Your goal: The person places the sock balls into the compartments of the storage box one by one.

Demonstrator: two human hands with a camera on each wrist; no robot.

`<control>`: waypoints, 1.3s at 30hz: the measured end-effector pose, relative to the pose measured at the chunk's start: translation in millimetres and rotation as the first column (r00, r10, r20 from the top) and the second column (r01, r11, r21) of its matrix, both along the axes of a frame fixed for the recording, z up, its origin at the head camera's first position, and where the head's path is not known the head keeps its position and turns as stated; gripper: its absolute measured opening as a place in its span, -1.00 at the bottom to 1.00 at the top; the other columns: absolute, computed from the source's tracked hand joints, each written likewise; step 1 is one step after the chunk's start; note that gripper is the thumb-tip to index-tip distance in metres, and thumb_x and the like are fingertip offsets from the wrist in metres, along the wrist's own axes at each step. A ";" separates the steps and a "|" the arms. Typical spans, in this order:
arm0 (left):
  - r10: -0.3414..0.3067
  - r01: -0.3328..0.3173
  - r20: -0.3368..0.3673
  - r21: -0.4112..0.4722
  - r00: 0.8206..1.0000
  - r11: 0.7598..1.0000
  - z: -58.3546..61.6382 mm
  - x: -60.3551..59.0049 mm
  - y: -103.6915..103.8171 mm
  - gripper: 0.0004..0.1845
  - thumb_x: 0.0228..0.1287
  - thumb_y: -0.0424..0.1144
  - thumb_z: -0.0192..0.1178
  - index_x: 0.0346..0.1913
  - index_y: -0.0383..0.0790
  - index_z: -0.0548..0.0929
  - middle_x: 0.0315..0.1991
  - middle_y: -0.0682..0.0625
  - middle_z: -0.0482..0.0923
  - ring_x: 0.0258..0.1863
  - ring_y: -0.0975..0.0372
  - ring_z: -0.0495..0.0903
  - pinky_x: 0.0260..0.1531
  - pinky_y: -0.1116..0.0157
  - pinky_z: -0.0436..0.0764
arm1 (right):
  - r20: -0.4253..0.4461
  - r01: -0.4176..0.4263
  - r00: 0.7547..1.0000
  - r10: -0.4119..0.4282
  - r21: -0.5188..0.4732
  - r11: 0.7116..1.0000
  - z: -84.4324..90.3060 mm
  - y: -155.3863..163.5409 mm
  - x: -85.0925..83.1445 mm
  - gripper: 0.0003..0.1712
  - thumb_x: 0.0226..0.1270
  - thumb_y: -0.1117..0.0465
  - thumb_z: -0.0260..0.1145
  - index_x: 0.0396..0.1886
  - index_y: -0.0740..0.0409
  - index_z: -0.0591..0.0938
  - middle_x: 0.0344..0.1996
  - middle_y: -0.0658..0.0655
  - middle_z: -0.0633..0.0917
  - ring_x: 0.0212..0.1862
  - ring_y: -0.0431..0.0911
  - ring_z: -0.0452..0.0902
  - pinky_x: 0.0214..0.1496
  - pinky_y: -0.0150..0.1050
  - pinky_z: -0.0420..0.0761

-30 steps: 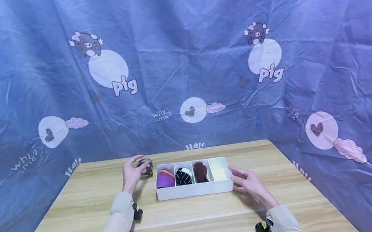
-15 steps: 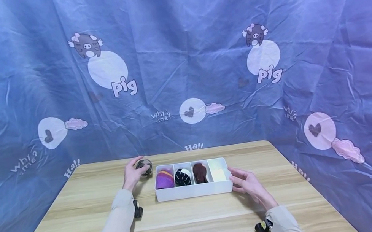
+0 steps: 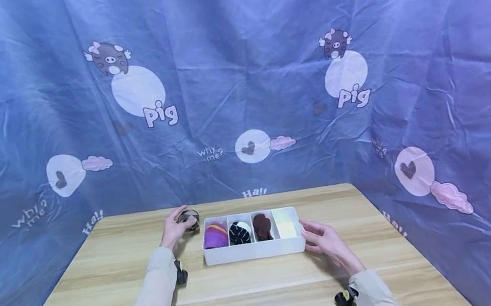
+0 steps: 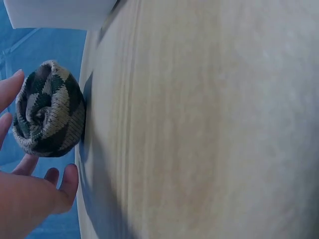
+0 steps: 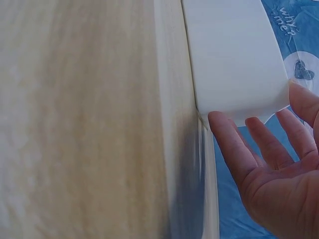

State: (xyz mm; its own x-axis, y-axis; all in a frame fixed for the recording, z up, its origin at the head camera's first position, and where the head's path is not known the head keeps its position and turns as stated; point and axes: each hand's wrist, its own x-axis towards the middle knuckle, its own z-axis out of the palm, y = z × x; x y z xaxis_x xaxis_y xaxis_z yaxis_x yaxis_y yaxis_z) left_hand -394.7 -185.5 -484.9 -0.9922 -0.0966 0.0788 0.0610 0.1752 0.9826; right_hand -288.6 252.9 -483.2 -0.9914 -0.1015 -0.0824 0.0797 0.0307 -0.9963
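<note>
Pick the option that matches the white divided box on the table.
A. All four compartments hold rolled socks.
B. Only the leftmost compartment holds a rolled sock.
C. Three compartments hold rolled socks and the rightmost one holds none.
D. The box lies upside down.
C: the white divided box shows a purple roll, a black-and-white roll and a dark brown roll, while its rightmost compartment shows only bare bottom.
</note>
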 end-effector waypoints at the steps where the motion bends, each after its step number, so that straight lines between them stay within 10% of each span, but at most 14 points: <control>1: -0.001 0.001 0.004 0.003 1.000 1.000 0.8 -0.3 -0.4 -0.30 0.15 -0.45 0.32 0.39 -0.30 0.37 0.46 -0.31 0.17 0.39 -0.14 0.22 0.42 -0.01 0.23 | 0.001 0.003 1.000 -0.003 0.001 1.000 0.1 0.1 0.2 -0.35 0.41 0.27 0.24 0.45 0.27 0.29 0.41 0.42 0.30 0.12 -0.03 0.57 0.15 -0.06 0.61; 18: -0.089 0.105 0.110 -0.153 0.990 0.983 1.0 1.7 -3.6 -0.24 0.22 -0.29 0.33 0.46 -0.23 0.28 0.45 -0.36 0.16 0.40 -0.21 0.22 0.36 -0.11 0.30 | -0.013 -0.002 1.000 0.002 0.002 1.000 -5.5 -1.8 10.1 -0.33 0.42 0.25 0.24 0.46 0.29 0.27 0.41 0.44 0.28 0.13 -0.04 0.56 0.15 -0.05 0.61; 39: 0.036 -0.039 -0.019 -0.154 0.999 0.987 2.5 15.1 -3.5 -0.50 -0.03 -0.48 0.42 0.06 -0.37 0.58 0.13 -0.35 0.53 0.12 -0.13 0.51 0.08 0.07 0.60 | -0.007 0.018 1.000 -0.018 -0.008 1.000 0.1 -5.7 13.9 -0.38 0.44 0.30 0.19 0.44 0.28 0.30 0.42 0.40 0.30 0.20 0.05 0.52 0.17 -0.03 0.60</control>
